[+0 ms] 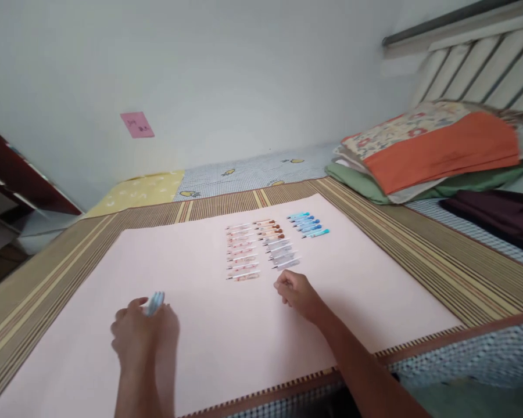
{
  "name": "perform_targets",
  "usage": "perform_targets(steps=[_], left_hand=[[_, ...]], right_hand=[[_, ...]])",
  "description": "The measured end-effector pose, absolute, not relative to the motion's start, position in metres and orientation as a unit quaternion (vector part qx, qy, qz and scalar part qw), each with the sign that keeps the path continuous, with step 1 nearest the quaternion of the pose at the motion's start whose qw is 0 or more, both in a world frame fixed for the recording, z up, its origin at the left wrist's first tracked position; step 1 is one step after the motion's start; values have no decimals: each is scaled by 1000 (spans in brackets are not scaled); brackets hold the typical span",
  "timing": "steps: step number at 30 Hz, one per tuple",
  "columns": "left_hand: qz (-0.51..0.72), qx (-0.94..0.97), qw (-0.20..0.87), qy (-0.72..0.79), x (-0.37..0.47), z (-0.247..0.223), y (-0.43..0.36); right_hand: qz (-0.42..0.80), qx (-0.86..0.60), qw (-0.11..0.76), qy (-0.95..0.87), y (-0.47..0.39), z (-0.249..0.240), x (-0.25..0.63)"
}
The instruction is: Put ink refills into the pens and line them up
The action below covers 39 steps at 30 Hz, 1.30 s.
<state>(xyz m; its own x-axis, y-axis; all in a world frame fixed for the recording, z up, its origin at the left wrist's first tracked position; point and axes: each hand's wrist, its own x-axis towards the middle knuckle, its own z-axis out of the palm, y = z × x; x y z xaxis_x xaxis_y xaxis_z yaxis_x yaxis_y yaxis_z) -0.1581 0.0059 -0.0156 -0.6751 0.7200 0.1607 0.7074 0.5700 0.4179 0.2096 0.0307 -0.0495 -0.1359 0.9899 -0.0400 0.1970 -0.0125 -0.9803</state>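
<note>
My left hand point(137, 328) is closed round a small bundle of light blue pens point(156, 302) above the left part of a pale pink sheet point(200, 348). My right hand point(294, 288) has its fingers pinched together, just below a group of grey-white pens point(282, 254); whatever its fingertips hold, if anything, cannot be made out. Left of that group lies a column of pens with reddish patterns point(243, 252). Several brown-ended pens point(270, 230) lie above the grey-white ones. Farther right are several blue pens point(307, 224), with a brighter blue one lowest.
A striped mat point(218, 208) lies under the sheet. Folded cloths, orange and floral point(444, 148), are piled at the right beside a dark folded garment point(497, 217). A pink note point(138, 125) is stuck on the wall behind.
</note>
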Motion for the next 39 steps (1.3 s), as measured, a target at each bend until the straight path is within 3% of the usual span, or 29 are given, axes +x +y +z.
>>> perform_targets(steps=[5, 8, 14, 17, 28, 39], left_hand=[[351, 422, -53, 834, -127, 0, 9], [416, 443, -10, 794, -102, 3, 15], [450, 462, 140, 751, -78, -5, 26], [455, 462, 149, 746, -80, -9, 27], [484, 452, 198, 722, -95, -20, 28], [465, 470, 184, 727, -101, -22, 28]], right_hand=[[497, -519, 399, -569, 30, -49, 203], [467, -511, 397, -603, 30, -37, 216], [172, -648, 472, -572, 64, -2, 308], [29, -704, 350, -617, 99, -1, 340], [10, -693, 168, -701, 163, -48, 345], [-8, -678, 165, -716, 154, -47, 360]])
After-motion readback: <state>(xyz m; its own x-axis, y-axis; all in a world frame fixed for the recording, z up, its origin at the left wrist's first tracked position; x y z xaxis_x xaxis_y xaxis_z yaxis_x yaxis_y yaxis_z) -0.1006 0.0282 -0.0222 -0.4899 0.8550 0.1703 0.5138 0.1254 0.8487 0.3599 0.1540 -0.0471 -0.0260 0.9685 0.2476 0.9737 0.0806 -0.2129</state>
